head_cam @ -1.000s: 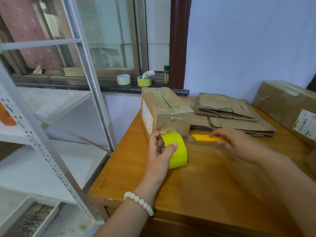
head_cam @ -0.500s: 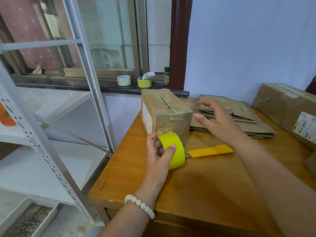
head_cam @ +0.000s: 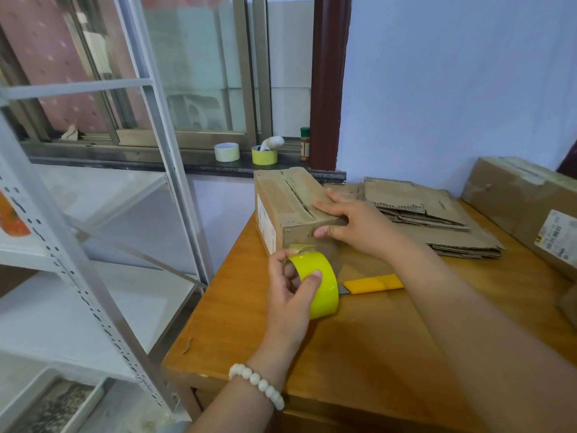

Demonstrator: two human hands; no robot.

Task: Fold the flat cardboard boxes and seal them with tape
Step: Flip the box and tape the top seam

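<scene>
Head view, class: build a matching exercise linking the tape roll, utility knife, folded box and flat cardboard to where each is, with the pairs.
Things: 1 tape roll; 2 utility knife; 3 folded box; 4 flat cardboard.
Places: A lying loose on the table; B stacked at the table's back; C gripped by the left hand; D pressed under the right hand.
Pairs: 1-C; 2-A; 3-D; 4-B.

Wooden table [head_cam: 359,354] here, and at its back left corner stands a closed cardboard box [head_cam: 287,207]. Just right of it lies a stack of flat cardboard [head_cam: 437,220]. A yellow utility knife [head_cam: 374,284] rests mid-table, and a large taped box [head_cam: 524,207] fills the right edge.
</scene>
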